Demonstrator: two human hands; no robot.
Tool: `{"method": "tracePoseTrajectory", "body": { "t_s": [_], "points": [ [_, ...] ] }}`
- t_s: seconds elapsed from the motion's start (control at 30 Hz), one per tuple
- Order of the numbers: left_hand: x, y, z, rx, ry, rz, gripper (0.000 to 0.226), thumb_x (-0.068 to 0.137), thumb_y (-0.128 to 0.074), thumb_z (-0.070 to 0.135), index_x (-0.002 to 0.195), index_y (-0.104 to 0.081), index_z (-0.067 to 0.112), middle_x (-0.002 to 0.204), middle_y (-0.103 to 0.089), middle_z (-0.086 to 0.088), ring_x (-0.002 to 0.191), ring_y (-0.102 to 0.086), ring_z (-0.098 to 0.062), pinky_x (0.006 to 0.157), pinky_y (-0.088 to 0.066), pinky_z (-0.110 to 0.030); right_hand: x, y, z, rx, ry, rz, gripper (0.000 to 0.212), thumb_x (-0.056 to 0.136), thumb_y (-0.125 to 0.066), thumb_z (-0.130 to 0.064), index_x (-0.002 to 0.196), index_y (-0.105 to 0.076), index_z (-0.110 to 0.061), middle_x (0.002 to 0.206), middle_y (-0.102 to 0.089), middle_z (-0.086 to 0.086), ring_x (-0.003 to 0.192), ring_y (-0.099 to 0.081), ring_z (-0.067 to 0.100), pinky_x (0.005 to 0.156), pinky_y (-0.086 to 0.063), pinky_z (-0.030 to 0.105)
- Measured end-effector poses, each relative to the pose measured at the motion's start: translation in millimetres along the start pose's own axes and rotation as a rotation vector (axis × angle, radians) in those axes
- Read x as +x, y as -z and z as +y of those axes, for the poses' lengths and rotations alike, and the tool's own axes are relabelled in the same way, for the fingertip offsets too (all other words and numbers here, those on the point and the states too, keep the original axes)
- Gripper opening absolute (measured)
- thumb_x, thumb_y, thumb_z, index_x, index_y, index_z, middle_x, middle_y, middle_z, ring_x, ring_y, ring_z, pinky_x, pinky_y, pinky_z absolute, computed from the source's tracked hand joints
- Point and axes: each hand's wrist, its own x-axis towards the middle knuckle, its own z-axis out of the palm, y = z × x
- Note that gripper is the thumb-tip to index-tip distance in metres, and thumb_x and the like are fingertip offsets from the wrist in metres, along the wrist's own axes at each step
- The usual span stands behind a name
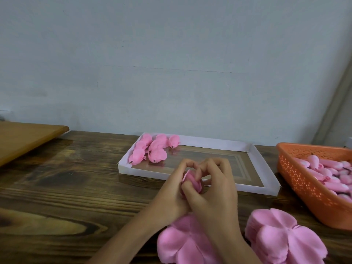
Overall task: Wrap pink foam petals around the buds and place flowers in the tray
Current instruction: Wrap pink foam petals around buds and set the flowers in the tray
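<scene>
Both my hands meet over the wooden table, just in front of the white tray [270, 180]. My left hand [171, 191] and my right hand [215, 185] curl together around a pink foam flower [192, 181], of which only folded petal edges show between the fingers. Several finished pink flowers [152, 149] lie in the tray's far left corner. Two stacks of flat pink petal sheets lie near me: one [179, 242] partly under my wrists, the other [282, 237] to the right. An orange basket [304, 180] at the right holds many pale pink buds [331, 172].
A dark wooden table [57, 197] carries everything, with a grey wall close behind it. A lighter brown board [24, 138] juts in at the far left, raised above the table surface.
</scene>
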Motion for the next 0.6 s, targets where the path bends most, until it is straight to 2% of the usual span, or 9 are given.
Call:
{"method": "tracePoseTrajectory", "body": {
  "t_s": [0.07,0.17,0.2,0.27,0.33,0.4,0.47,0.5,0.6],
  "points": [
    [-4.4,-0.8,3.4,0.142,-0.063,0.038,0.019,0.094,-0.042,-0.027,0.102,-0.045,-0.01,0.072,-0.047,-0.012,0.06,-0.051,-0.01,0.058,-0.047,-0.013,-1.2,-0.7,1.0,0.007,0.009,-0.023,0.025,0.073,-0.077,-0.013,0.072,-0.055,-0.024,0.097,-0.051,-0.011,0.088,-0.059,0.01,0.071,-0.046,0.021],
    [4.0,1.7,1.6,0.097,-0.019,0.139,0.029,0.089,-0.051,-0.028,0.083,-0.049,0.0,0.064,-0.056,-0.003,0.065,-0.052,-0.016,0.056,-0.048,-0.017,5.4,5.5,0.3,0.117,0.03,-0.072,0.016,0.078,-0.075,-0.021,0.077,-0.061,-0.028,0.097,-0.056,-0.01,0.095,-0.062,0.014,0.075,-0.049,0.021],
    [6.6,3.6,1.2,0.023,-0.011,0.174,0.026,0.084,-0.062,-0.026,0.085,-0.052,-0.002,0.068,-0.063,0.002,0.069,-0.059,-0.013,0.06,-0.05,-0.018,9.2,9.1,-0.1,0.166,0.033,-0.088,0.012,0.081,-0.073,-0.024,0.08,-0.063,-0.03,0.097,-0.059,-0.01,0.097,-0.063,0.015,0.077,-0.051,0.023],
    [6.7,5.6,1.9,-0.036,-0.037,0.213,0.026,0.077,-0.078,-0.009,0.095,-0.059,-0.009,0.08,-0.072,-0.002,0.079,-0.067,-0.01,0.066,-0.055,-0.022,15.7,16.7,1.8,0.186,0.072,-0.141,0.011,0.087,-0.068,-0.023,0.088,-0.067,-0.034,0.1,-0.062,-0.012,0.1,-0.064,0.017,0.08,-0.054,0.03],
    [5.9,8.5,1.0,-0.038,-0.065,0.249,0.034,0.073,-0.083,0.005,0.092,-0.06,-0.011,0.078,-0.068,-0.009,0.077,-0.063,-0.012,0.067,-0.054,-0.024,19.2,22.7,4.6,0.118,0.135,-0.196,0.02,0.09,-0.062,-0.017,0.093,-0.072,-0.034,0.104,-0.062,-0.014,0.102,-0.064,0.016,0.081,-0.054,0.033],
    [6.2,7.9,3.3,-0.025,-0.08,0.255,0.031,0.07,-0.083,0.011,0.086,-0.062,-0.006,0.077,-0.064,-0.005,0.074,-0.059,-0.012,0.066,-0.052,-0.024,20.7,26.0,6.8,0.045,0.183,-0.234,0.024,0.091,-0.059,-0.018,0.096,-0.075,-0.034,0.108,-0.059,-0.015,0.104,-0.063,0.015,0.081,-0.053,0.034],
    [5.9,7.5,5.7,-0.02,-0.084,0.221,0.015,0.07,-0.078,0.006,0.081,-0.068,0.007,0.076,-0.066,-0.001,0.074,-0.059,-0.012,0.065,-0.05,-0.025,20.2,26.9,7.3,-0.017,0.242,-0.265,0.025,0.09,-0.059,-0.021,0.099,-0.077,-0.036,0.113,-0.056,-0.015,0.106,-0.062,0.013,0.084,-0.051,0.029],
    [5.6,7.2,6.8,-0.024,-0.086,0.22,0.015,0.072,-0.075,0.0,0.079,-0.069,0.012,0.076,-0.066,-0.001,0.074,-0.06,-0.012,0.065,-0.05,-0.026,19.4,26.8,7.0,-0.04,0.273,-0.266,0.025,0.089,-0.061,-0.02,0.1,-0.077,-0.037,0.114,-0.055,-0.016,0.106,-0.062,0.011,0.085,-0.05,0.026],
    [7.1,8.5,5.7,-0.076,-0.078,0.231,0.015,0.074,-0.074,-0.006,0.086,-0.066,-0.003,0.082,-0.068,-0.013,0.081,-0.064,-0.021,0.071,-0.053,-0.036,17.9,26.2,6.7,-0.074,0.339,-0.256,0.026,0.089,-0.06,-0.024,0.106,-0.075,-0.037,0.118,-0.054,-0.014,0.102,-0.062,0.011,0.083,-0.048,0.024]
  ]
}}
